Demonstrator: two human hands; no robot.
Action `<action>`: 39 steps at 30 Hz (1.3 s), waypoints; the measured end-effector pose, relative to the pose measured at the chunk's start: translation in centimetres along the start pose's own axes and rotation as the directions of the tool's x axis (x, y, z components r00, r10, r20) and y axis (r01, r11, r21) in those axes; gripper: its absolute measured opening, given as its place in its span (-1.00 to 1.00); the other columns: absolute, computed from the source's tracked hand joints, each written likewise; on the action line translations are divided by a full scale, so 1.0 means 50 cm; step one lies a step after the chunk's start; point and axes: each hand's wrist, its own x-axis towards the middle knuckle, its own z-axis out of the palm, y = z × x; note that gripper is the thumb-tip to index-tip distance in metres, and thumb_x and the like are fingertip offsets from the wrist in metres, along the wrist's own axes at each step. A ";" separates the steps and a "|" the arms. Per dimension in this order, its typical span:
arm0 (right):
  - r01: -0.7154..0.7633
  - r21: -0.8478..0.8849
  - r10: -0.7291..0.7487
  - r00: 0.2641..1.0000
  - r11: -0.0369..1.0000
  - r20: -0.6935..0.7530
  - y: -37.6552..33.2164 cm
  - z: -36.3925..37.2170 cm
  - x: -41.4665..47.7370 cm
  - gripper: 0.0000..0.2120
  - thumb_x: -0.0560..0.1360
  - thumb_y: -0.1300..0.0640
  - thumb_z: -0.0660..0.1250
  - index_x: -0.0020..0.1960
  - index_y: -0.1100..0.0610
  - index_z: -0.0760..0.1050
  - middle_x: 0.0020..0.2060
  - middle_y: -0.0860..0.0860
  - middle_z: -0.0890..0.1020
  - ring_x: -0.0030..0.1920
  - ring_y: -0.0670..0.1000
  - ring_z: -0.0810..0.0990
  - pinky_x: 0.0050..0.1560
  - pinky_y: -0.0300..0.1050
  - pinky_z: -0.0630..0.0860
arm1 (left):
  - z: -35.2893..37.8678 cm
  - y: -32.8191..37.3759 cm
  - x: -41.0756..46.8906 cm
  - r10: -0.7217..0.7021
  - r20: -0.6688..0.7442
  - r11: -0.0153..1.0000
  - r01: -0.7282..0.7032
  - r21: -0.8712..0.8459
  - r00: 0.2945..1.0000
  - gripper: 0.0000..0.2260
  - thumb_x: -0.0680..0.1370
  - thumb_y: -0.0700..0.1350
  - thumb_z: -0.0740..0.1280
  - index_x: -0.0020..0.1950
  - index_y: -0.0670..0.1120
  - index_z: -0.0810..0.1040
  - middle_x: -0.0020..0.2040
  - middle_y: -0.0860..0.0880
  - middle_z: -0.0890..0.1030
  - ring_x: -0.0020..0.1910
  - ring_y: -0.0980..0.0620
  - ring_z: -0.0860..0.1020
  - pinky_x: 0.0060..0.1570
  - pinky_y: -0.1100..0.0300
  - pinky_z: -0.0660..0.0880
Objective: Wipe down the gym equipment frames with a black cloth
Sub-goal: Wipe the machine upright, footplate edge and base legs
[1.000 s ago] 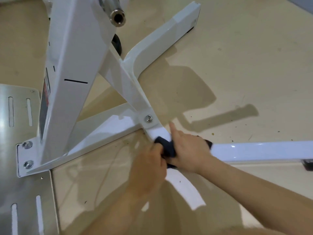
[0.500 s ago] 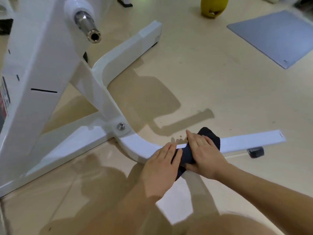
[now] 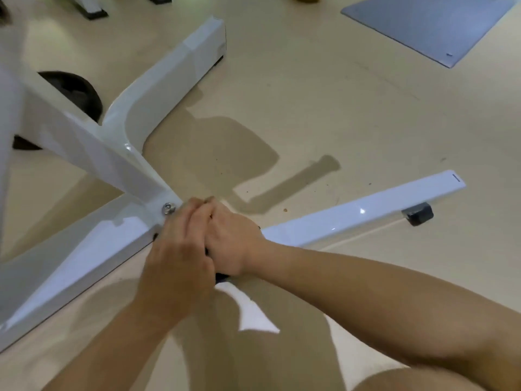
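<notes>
The white gym frame spreads its legs over the floor; one leg (image 3: 352, 215) runs right from a bolted joint (image 3: 168, 208). Both my hands are bunched together on that leg right beside the bolt. My left hand (image 3: 180, 249) and my right hand (image 3: 231, 238) curl over the leg with the black cloth (image 3: 222, 276) under them. Only small dark edges of the cloth show below and beside the hands; the rest is hidden.
A dark rubber foot (image 3: 418, 214) sits under the leg's far end. A second white leg (image 3: 174, 71) reaches to the back, with a black round part (image 3: 76, 94) behind the upright. A grey mat (image 3: 428, 24) lies at the back right on the beige floor.
Both hands have slid the cloth left along the leg, from its curved stretch up to the bolted joint. The view has tilted and more of the cloth is now covered.
</notes>
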 end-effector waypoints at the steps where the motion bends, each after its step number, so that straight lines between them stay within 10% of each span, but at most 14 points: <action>1: 0.017 -0.045 -0.019 0.999 0.999 -0.051 0.011 0.002 -0.025 -0.55 0.43 -0.04 0.26 0.21 0.22 0.46 0.05 0.16 0.50 -0.02 0.14 0.52 -0.10 -0.04 0.52 | 0.009 0.042 0.002 0.063 -0.001 0.997 -0.063 -0.040 0.998 -0.47 0.33 -0.27 0.21 0.32 -0.22 0.43 0.26 -0.21 0.49 0.25 -0.17 0.44 0.24 0.03 0.38; 5: 0.037 -0.120 -0.054 0.988 0.992 -0.143 0.118 -0.036 -0.164 -0.76 0.36 -0.03 0.33 -0.05 0.01 0.38 -0.24 -0.14 0.30 -0.24 -0.09 0.32 -0.15 -0.20 0.36 | 0.097 0.180 0.004 0.311 0.207 0.946 -0.323 0.025 0.928 -0.36 0.36 -0.20 0.13 0.46 -0.31 0.29 0.46 -0.24 0.31 0.47 -0.20 0.24 0.43 -0.09 0.17; 9: -0.118 -0.109 0.104 0.987 0.987 -0.125 0.285 -0.095 -0.298 -0.48 0.46 -0.15 0.12 0.34 0.06 0.33 0.22 -0.05 0.47 0.30 -0.01 0.41 0.40 -0.08 0.18 | 0.195 0.342 0.068 0.377 0.198 0.913 -0.399 0.082 0.905 -0.36 0.40 -0.18 0.01 0.51 -0.21 0.22 0.50 -0.15 0.28 0.49 -0.11 0.23 0.45 -0.03 0.16; 15: -0.400 -0.187 0.405 0.914 0.897 -0.013 0.466 -0.183 -0.386 -0.09 0.27 -0.14 0.38 0.49 0.19 0.15 0.44 0.06 0.28 0.49 0.08 0.15 0.48 0.01 -0.02 | 0.250 0.417 0.124 0.318 0.209 0.930 -0.347 0.119 0.925 -0.50 0.50 -0.25 0.02 0.45 -0.26 0.32 0.44 -0.20 0.38 0.41 -0.10 0.39 0.36 0.02 0.35; 22: 0.035 0.079 -0.034 0.999 0.996 -0.010 0.280 -0.117 -0.255 -0.39 0.22 -0.02 0.37 0.21 0.18 0.40 0.11 0.04 0.49 0.15 0.08 0.45 0.19 -0.05 0.31 | 0.134 0.301 0.034 -0.090 0.315 0.974 0.018 0.226 0.945 -0.32 0.40 -0.06 -0.01 0.50 -0.30 0.20 0.53 -0.18 0.15 0.49 -0.10 0.24 0.45 0.23 0.02; 26: -0.028 0.362 0.039 0.999 0.932 -0.021 0.332 -0.163 -0.261 -0.38 0.26 -0.01 0.41 0.25 0.19 0.36 0.17 0.03 0.43 0.21 0.06 0.41 0.20 -0.08 0.38 | 0.137 0.383 0.077 -0.015 0.178 0.985 -0.017 0.174 0.984 -0.29 0.40 0.05 0.07 0.54 -0.20 0.15 0.54 -0.13 0.18 0.48 -0.03 0.18 0.40 0.12 0.13; 31: -0.040 -0.131 0.031 0.997 0.991 -0.073 0.523 -0.185 -0.408 -0.23 0.33 -0.21 0.36 0.42 0.17 0.35 0.33 0.07 0.47 0.35 0.10 0.40 0.38 0.03 0.25 | 0.273 0.488 0.149 0.249 0.260 0.911 -0.317 0.264 0.933 -0.33 0.46 -0.10 0.31 0.54 -0.07 0.14 0.52 -0.13 0.25 0.47 -0.07 0.27 0.39 -0.07 0.29; 39: -0.249 -0.172 0.244 0.968 0.953 -0.053 0.600 -0.214 -0.423 -0.24 0.27 -0.32 0.16 0.32 0.11 0.40 0.14 0.00 0.56 0.20 0.08 0.50 0.27 0.02 0.30 | 0.309 0.569 0.232 0.309 0.154 0.915 -0.338 0.221 0.938 -0.64 0.57 -0.24 0.07 0.18 -0.10 0.62 0.19 -0.08 0.61 0.17 -0.03 0.58 0.20 0.07 0.48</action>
